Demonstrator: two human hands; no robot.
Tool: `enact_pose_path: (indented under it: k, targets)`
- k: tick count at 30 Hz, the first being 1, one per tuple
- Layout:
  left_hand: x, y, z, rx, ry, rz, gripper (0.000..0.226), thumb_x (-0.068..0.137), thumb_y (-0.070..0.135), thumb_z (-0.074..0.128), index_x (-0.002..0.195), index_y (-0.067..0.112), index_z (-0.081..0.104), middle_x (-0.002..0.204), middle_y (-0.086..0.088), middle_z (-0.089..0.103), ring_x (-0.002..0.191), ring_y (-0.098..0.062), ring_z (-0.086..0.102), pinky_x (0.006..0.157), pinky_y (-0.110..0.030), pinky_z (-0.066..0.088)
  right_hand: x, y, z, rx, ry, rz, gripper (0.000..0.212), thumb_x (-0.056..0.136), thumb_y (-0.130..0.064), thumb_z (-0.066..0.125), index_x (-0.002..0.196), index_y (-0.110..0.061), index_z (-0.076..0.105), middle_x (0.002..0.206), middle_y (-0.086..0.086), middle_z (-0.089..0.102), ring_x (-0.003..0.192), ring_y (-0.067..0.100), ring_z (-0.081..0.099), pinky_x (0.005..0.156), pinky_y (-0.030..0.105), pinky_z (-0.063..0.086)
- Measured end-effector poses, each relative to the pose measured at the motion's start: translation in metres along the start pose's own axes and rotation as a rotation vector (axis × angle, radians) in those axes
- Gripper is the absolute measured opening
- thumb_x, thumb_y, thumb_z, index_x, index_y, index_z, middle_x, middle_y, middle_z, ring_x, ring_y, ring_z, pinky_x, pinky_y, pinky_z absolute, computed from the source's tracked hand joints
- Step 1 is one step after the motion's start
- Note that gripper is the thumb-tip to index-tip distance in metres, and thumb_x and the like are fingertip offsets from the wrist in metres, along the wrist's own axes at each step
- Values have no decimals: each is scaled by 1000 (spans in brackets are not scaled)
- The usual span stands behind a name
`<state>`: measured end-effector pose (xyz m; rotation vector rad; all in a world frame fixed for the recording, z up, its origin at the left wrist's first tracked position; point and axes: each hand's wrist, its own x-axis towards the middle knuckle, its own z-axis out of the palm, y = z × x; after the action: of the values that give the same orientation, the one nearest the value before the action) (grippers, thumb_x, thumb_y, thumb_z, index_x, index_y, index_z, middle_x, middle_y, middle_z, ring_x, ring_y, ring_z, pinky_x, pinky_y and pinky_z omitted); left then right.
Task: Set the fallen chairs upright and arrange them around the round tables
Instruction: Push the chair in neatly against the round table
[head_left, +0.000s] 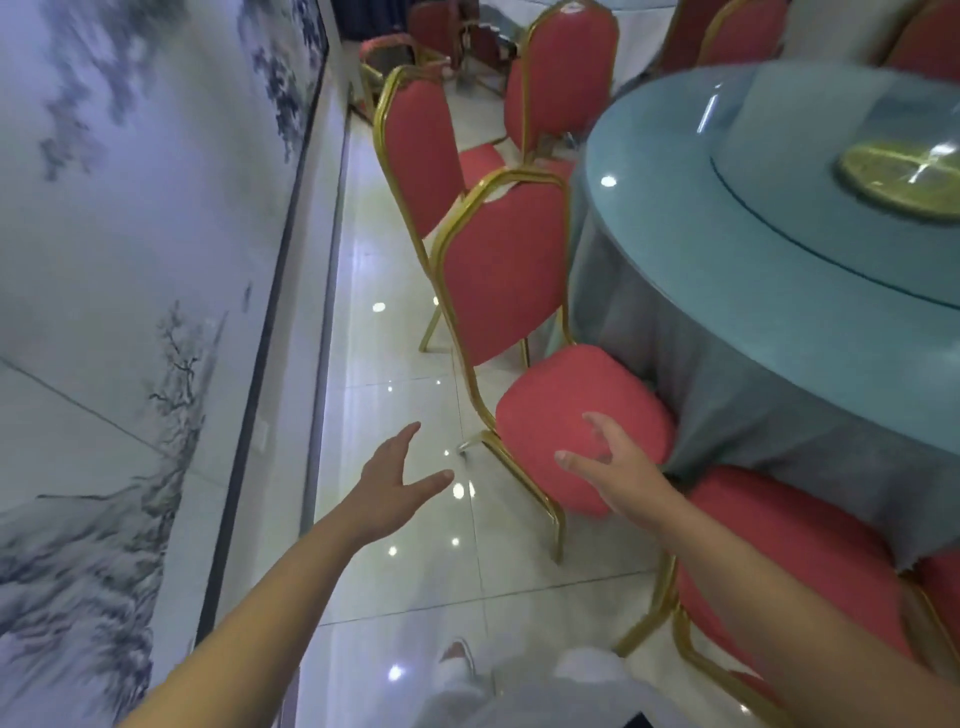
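A red-cushioned chair with a gold frame (511, 270) stands upright at the round table (727, 218), its seat against the blue-grey tablecloth. My right hand (618, 462) hovers over the seat's near edge, fingers spread and holding nothing. My left hand (395, 483) is stretched out over the floor to the left of the chair's rear leg, fingers straight and empty. Another red seat (789, 561) shows at the lower right beside the table. Two more upright red chairs (421, 150) (563, 78) stand further along the table.
A wall with a painted landscape (130, 260) runs along the left, leaving a glossy tiled aisle (395, 312) between it and the chairs. More red chairs and another table stand at the far end. A glass turntable with a gold hub (893, 179) sits on the table.
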<state>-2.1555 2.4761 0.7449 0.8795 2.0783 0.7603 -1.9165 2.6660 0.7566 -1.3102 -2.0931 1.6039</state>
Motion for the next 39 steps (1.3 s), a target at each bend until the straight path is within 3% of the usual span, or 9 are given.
enact_pose_path:
  k: [7, 11, 15, 19, 23, 25, 29, 35, 39]
  targets:
    - [86, -8, -98, -6, 33, 66, 87, 82, 66, 61, 152, 43, 16, 162, 7, 19, 147, -21, 24, 113, -44, 28, 77, -77, 41, 26, 73, -8, 87, 80, -42, 78, 152, -28, 31, 149, -6, 36, 133, 11, 35, 101, 30, 37]
    - [152, -9, -146, 35, 19, 118, 80, 86, 60, 61, 151, 46, 16, 161, 9, 20, 147, -18, 22, 112, -39, 26, 158, -111, 55, 56, 81, -4, 91, 79, -44, 79, 152, -26, 27, 138, -13, 39, 125, 7, 39, 89, 21, 38]
    - [233, 2, -203, 122, 31, 149, 73, 92, 47, 60, 151, 47, 16, 161, 11, 20, 145, -17, 25, 98, -20, 32, 265, -155, 69, 150, 109, 35, 109, 76, -48, 81, 157, -28, 11, 155, 1, 32, 134, 13, 36, 101, 32, 37]
    - [294, 15, -248, 179, -6, 125, 72, 93, 41, 59, 149, 52, 14, 160, 12, 22, 142, -15, 31, 98, -25, 29, 372, -203, 77, 261, 249, 196, 128, 64, -61, 83, 157, -28, 1, 161, 5, 23, 144, 28, 29, 112, 47, 32]
    - [347, 26, -281, 198, -39, 144, 73, 93, 36, 59, 148, 51, 15, 159, 11, 24, 133, -9, 39, 93, -15, 33, 460, -237, 97, 411, 413, 446, 129, 67, -45, 87, 157, -16, -1, 159, 11, 26, 142, 34, 32, 111, 47, 31]
    - [372, 34, -290, 218, -61, 154, 73, 93, 34, 59, 149, 49, 16, 159, 10, 25, 124, -7, 43, 81, -9, 36, 475, -234, 113, 350, 481, 548, 119, 76, -31, 80, 157, -19, -6, 157, 13, 28, 137, 39, 38, 110, 50, 36]
    - [435, 62, -296, 309, -159, 227, 73, 94, 31, 61, 150, 46, 18, 158, 4, 28, 140, -18, 35, 98, -23, 31, 477, -224, 130, 276, 584, 533, 99, 84, -23, 59, 155, -30, -10, 160, 9, 23, 131, 41, 45, 106, 52, 42]
    - [528, 140, -268, 441, -350, 493, 80, 89, 21, 69, 153, 34, 23, 155, -5, 32, 139, -21, 35, 101, -26, 31, 473, -219, 135, 228, 533, 521, 100, 88, -22, 60, 155, -32, -14, 162, 7, 18, 134, 38, 42, 108, 49, 40]
    - [577, 191, -234, 608, -491, 701, 99, 80, 11, 75, 154, 39, 16, 156, -9, 25, 140, -28, 31, 102, -34, 38, 458, -220, 142, 229, 530, 519, 106, 83, -23, 65, 154, -36, -14, 162, 6, 19, 136, 35, 40, 111, 45, 37]
